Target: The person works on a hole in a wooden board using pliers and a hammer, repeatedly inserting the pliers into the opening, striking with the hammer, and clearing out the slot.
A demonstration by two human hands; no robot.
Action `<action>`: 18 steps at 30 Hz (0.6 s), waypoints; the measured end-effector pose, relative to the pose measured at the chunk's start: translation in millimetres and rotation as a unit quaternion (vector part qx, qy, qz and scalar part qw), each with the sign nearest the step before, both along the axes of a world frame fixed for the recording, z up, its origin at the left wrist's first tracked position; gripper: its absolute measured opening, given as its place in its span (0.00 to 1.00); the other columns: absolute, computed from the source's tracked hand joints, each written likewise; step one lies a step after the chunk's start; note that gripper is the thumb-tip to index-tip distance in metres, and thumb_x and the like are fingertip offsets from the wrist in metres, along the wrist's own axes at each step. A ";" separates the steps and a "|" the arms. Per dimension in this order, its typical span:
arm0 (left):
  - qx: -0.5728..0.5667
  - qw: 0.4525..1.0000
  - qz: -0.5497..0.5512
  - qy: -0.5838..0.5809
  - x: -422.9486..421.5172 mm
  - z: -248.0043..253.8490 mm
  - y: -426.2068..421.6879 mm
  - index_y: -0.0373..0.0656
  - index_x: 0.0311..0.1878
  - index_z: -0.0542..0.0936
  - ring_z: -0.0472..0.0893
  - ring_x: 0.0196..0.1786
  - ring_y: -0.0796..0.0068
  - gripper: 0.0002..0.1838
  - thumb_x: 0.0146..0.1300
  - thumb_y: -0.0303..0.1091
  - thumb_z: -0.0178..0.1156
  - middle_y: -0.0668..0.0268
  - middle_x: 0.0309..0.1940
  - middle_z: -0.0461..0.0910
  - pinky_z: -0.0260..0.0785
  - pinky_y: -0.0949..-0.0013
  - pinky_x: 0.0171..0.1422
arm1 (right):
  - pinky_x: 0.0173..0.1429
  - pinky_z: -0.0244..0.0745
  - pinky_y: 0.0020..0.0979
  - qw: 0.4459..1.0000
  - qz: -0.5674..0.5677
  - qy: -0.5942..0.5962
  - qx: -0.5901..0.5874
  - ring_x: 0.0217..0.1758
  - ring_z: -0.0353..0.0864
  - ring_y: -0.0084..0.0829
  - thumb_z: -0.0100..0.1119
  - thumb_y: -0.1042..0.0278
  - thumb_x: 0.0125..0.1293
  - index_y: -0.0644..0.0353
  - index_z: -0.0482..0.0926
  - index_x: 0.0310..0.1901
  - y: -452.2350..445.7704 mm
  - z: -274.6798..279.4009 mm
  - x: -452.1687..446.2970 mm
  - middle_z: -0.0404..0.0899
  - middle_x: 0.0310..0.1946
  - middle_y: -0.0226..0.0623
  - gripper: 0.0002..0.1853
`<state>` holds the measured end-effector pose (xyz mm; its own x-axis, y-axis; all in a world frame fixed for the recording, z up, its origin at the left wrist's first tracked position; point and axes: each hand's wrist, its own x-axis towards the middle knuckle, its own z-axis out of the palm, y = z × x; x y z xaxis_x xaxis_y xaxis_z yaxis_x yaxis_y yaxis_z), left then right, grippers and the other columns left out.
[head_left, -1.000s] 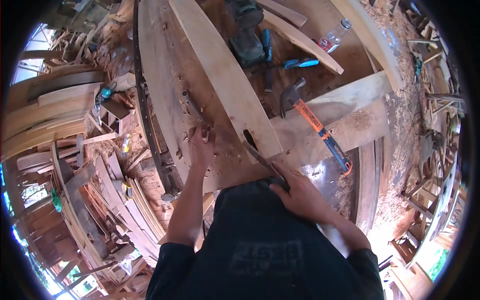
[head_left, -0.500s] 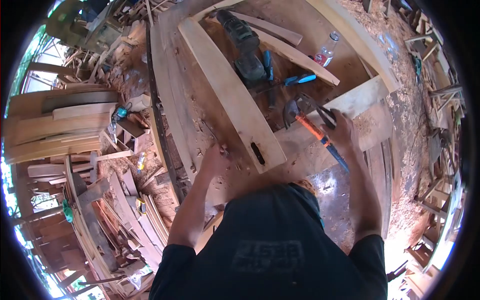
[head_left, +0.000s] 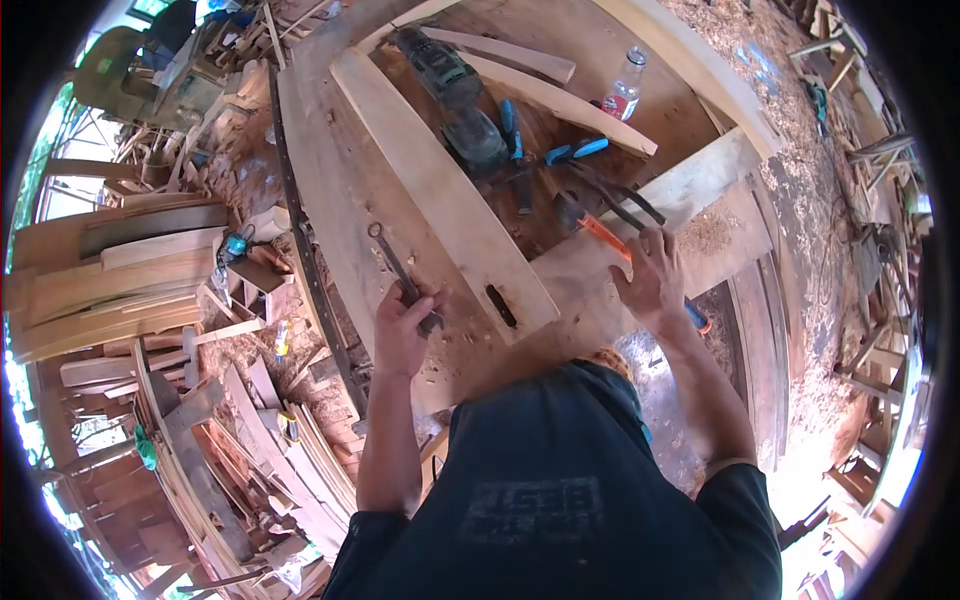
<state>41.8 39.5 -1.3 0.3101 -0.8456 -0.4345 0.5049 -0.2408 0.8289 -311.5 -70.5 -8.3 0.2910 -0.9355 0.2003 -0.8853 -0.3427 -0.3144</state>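
Observation:
Between its thumb and fingers, my left hand point(head_left: 405, 328) grips a metal wrench point(head_left: 392, 262) whose ring end points away from me. My right hand point(head_left: 650, 280) is open, its fingers spread above the handle of the hammer point(head_left: 605, 239). Just beyond its fingertips lies a dark long-legged tool point(head_left: 622, 198), partly over the hammer head. Left of the hammer rests a pale plank point(head_left: 445, 195) with a dark slot near its close end.
A green power tool point(head_left: 468, 115), blue-handled tools point(head_left: 575, 152), curved wood pieces point(head_left: 560, 98) and a glass bottle point(head_left: 624, 85) lie farther back on the wooden bench point(head_left: 335, 170). Stacked boards point(head_left: 120, 270) stand at the left; wood shavings point(head_left: 810, 260) cover the right.
My right hand has let go of the dark tool that it carried over to the hammer. The wrench in my left hand shows more fully, and the view has shifted.

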 end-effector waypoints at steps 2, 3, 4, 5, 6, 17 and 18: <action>-0.052 0.999 -0.013 0.001 -22.8 26.3 -7.3 0.42 0.64 0.70 0.85 0.49 0.62 0.20 0.71 0.20 0.55 0.61 0.45 0.82 0.76 0.64 0.48 | 0.61 0.73 0.49 1.000 -0.007 0.022 -0.001 0.61 0.72 0.50 0.73 0.68 0.54 0.59 0.78 0.50 0.2 -3.2 0.3 0.75 0.51 0.43 0.22; -0.088 0.996 -0.007 0.014 -31.3 36.5 -11.9 0.42 0.63 0.70 0.85 0.48 0.63 0.18 0.72 0.21 0.54 0.62 0.44 0.81 0.76 0.64 0.50 | 0.61 0.73 0.50 0.999 -0.015 0.038 0.012 0.60 0.72 0.50 0.72 0.69 0.54 0.58 0.78 0.51 1.7 -4.4 1.1 0.76 0.50 0.44 0.21; -0.123 0.992 -0.003 0.029 -38.9 45.2 -19.0 0.43 0.62 0.71 0.84 0.47 0.65 0.16 0.73 0.23 0.53 0.63 0.43 0.80 0.75 0.63 0.51 | 0.60 0.73 0.50 0.998 -0.024 0.054 0.024 0.60 0.73 0.50 0.71 0.69 0.55 0.58 0.78 0.51 3.3 -6.2 1.2 0.76 0.50 0.44 0.21; -0.161 0.986 0.002 0.043 -44.9 51.3 -25.8 0.43 0.60 0.71 0.84 0.46 0.66 0.13 0.75 0.24 0.51 0.64 0.42 0.80 0.75 0.63 0.52 | 0.59 0.73 0.50 0.998 -0.018 0.039 0.041 0.58 0.74 0.50 0.69 0.70 0.55 0.58 0.78 0.51 1.2 -12.1 0.3 0.77 0.49 0.44 0.20; -0.177 0.983 0.003 0.045 -49.6 56.2 -30.4 0.43 0.60 0.71 0.82 0.44 0.68 0.13 0.76 0.25 0.50 0.65 0.40 0.78 0.75 0.64 0.52 | 0.59 0.73 0.49 0.998 -0.013 0.025 0.058 0.57 0.75 0.50 0.67 0.71 0.56 0.59 0.78 0.50 -2.1 -17.2 -0.3 0.77 0.48 0.44 0.19; -0.200 0.980 -0.012 -0.007 -80.6 40.2 -26.9 0.36 0.55 0.77 0.69 0.36 0.82 0.12 0.80 0.35 0.51 0.73 0.30 0.70 0.61 0.76 0.42 | 0.48 0.73 0.48 0.968 0.080 -0.140 0.194 0.42 0.78 0.55 0.58 0.74 0.57 0.66 0.75 0.44 -12.3 18.2 2.4 0.78 0.35 0.53 0.13; -0.204 0.978 -0.021 -0.028 -81.4 39.4 -27.1 0.37 0.52 0.78 0.69 0.36 0.82 0.12 0.80 0.37 0.51 0.73 0.30 0.71 0.61 0.76 0.43 | 0.46 0.73 0.49 0.966 0.092 -0.171 0.172 0.40 0.79 0.55 0.58 0.74 0.56 0.66 0.75 0.42 -6.1 36.2 7.5 0.78 0.34 0.53 0.12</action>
